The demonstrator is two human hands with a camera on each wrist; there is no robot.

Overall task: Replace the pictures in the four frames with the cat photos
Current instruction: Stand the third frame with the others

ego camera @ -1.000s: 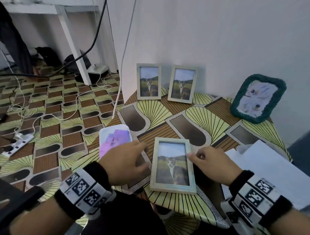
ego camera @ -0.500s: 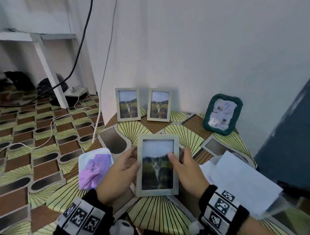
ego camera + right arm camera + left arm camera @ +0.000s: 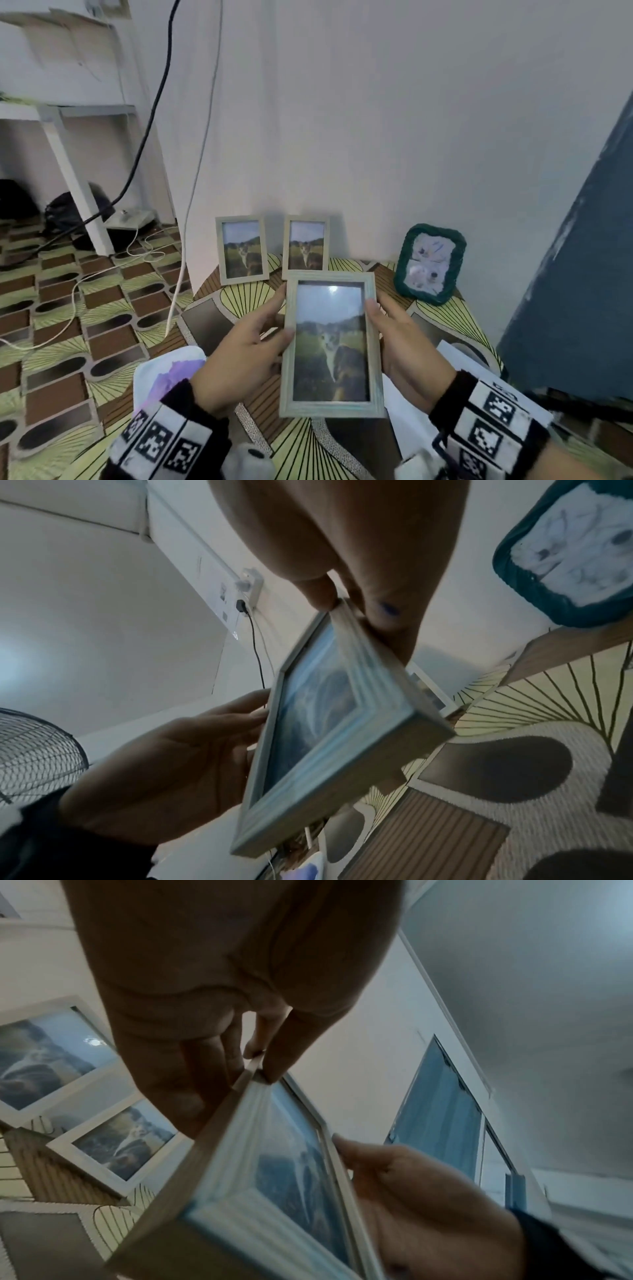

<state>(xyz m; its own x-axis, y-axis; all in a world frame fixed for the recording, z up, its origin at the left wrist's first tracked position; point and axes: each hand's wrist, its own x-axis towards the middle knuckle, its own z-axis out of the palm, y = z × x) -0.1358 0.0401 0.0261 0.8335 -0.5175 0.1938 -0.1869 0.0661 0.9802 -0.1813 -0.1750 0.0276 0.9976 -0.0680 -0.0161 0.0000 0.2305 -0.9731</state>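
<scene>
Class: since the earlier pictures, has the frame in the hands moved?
Yes. The held frame has left the table, raised toward the two standing cat frames.

I've got black sleeves on both arms, white wristbands (image 3: 161, 442) with black square marker codes, blue nail polish.

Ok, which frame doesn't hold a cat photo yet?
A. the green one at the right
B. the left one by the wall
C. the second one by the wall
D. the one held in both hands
A: the green frame shows a pale, non-cat picture, while the held frame and both wall frames show the cat.
</scene>
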